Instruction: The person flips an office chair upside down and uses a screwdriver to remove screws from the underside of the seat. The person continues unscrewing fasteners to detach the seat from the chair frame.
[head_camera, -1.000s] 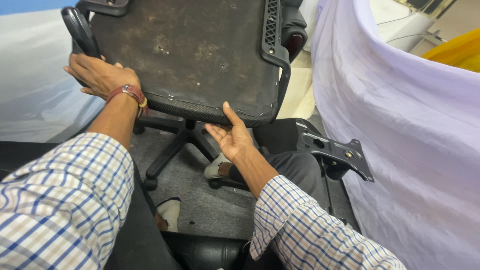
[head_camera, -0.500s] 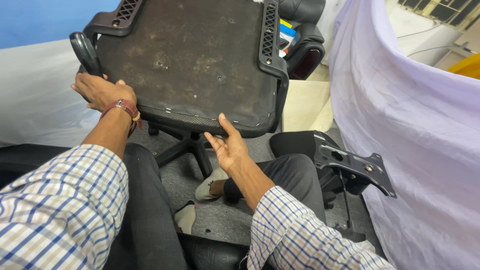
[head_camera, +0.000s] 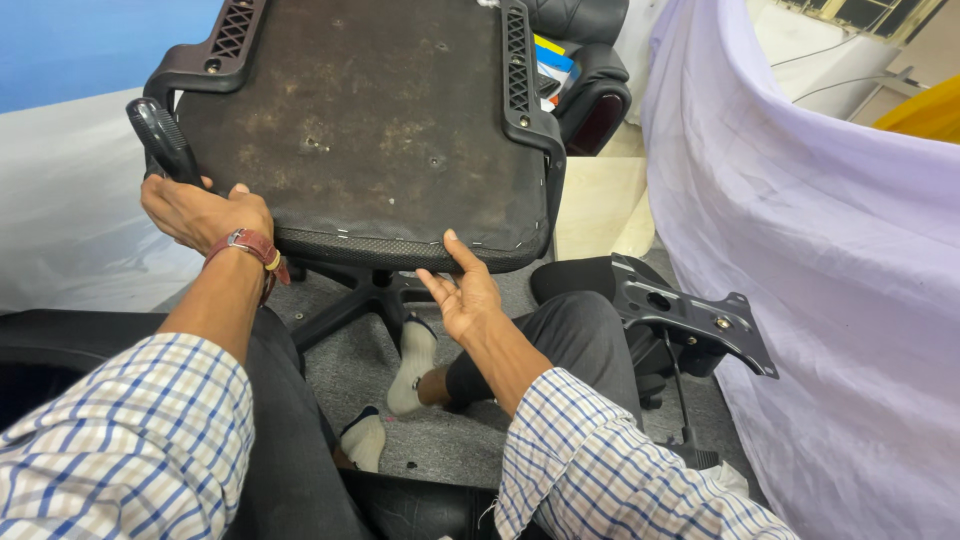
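An upturned office chair seat (head_camera: 370, 130) with a dusty dark underside and black plastic frame stands tilted in front of me. My left hand (head_camera: 195, 212), with a red strap at the wrist, grips the seat's left edge just below a black armrest (head_camera: 160, 138). My right hand (head_camera: 462, 292) is under the seat's front edge, palm up and fingers spread, the thumb touching the mesh rim. Both arms wear blue-and-white checked sleeves.
A black metal chair mechanism plate (head_camera: 690, 318) sits by my right knee. A black star base (head_camera: 370, 295) lies on the grey carpet under the seat. A lilac cloth (head_camera: 830, 250) hangs at the right, another black chair (head_camera: 590, 80) behind. My socked feet (head_camera: 400, 385) rest below.
The seat has come up and closer to me, tilted more upright. My right hand has slid along the front edge with the fingers opening wider. My left hand has kept its grip.
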